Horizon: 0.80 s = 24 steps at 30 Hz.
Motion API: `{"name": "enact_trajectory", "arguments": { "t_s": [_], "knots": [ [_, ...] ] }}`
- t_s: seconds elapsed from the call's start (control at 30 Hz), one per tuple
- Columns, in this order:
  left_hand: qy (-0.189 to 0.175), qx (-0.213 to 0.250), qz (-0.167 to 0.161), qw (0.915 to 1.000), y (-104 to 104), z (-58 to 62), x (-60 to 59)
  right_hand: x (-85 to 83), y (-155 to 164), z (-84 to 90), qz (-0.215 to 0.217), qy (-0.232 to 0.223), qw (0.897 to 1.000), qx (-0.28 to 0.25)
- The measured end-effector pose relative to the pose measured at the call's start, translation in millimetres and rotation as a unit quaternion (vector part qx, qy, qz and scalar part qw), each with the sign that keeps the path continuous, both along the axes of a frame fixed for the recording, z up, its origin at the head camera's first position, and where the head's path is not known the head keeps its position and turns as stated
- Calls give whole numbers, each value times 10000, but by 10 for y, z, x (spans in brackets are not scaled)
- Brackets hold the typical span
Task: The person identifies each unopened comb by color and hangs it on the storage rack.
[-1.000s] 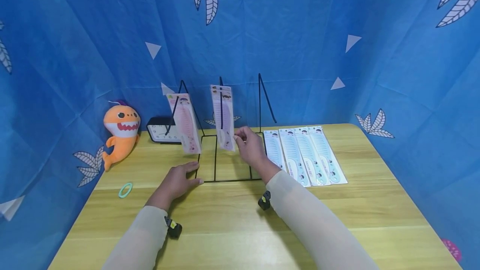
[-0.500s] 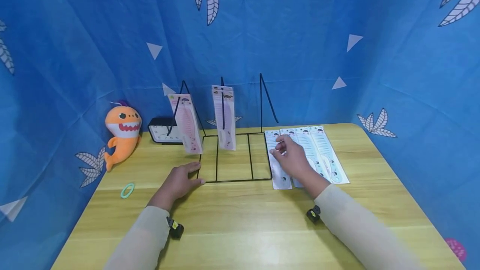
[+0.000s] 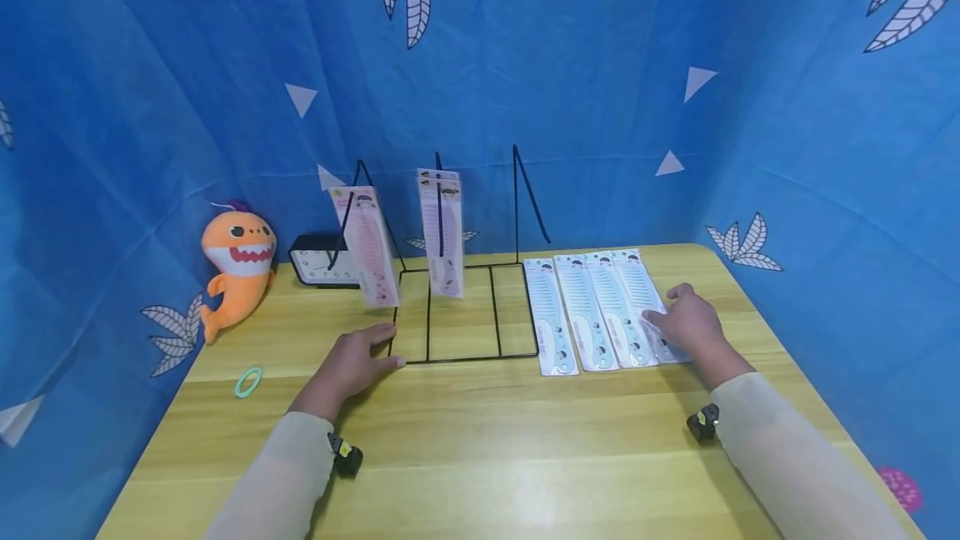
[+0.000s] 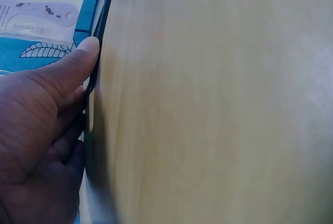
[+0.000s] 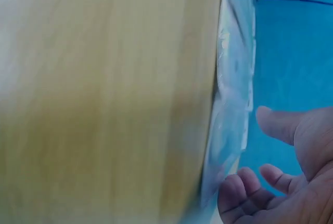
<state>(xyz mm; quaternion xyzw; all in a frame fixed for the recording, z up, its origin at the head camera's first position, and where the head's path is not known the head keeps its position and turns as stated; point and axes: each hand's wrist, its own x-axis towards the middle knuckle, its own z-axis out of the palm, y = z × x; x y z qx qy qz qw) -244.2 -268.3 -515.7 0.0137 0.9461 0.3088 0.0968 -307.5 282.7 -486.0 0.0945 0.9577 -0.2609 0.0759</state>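
My left hand (image 3: 357,362) rests at the front left corner of a black wire display rack (image 3: 465,359), thumb and forefinger spread along its base. In the left wrist view, the thumb (image 4: 86,52) lies against the rack's wire. A pink packaged comb (image 3: 367,248) hangs on the left hook, and purple packaged combs (image 3: 452,232) hang one behind another on the middle hook. My right hand (image 3: 690,325) is at the right edge of the rightmost blue packaged comb (image 3: 639,283). In the right wrist view its thumb (image 5: 278,125) stands apart from the loosely bent fingers.
Several blue packaged combs lie side by side right of the rack, the leftmost blue comb (image 3: 551,319) close to its base. An orange shark plush (image 3: 243,273), a black clock (image 3: 318,261) and a green ring (image 3: 248,382) are at left. Blue cloth (image 3: 600,90) hangs behind the table (image 3: 480,457).
My right hand has let go of the purple packaged comb on the middle hook and moved right across the blue packages to the rightmost one. The left hand stays at the rack's corner.
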Motion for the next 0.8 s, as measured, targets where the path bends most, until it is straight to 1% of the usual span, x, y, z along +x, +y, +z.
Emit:
{"name": "enact_trajectory", "arguments": {
  "t_s": [0.17,0.23,0.37,0.63,0.8],
  "knots": [
    [-35,66,53,10000,-2,-8,12,-4,66,-64,164,86,9995,247],
    [-69,98,58,9999,5,-18,14,-1,90,-81,169,102,9993,304],
    [-7,61,-4,10000,9,-27,6,10,133,-76,106,92,9991,400],
    [5,22,3,10000,7,2,-1,-8,226,-37,-110,-216,9980,582],
    [20,36,25,10000,16,11,12,-28,264,-22,-86,-294,9974,659]
  ]
}}
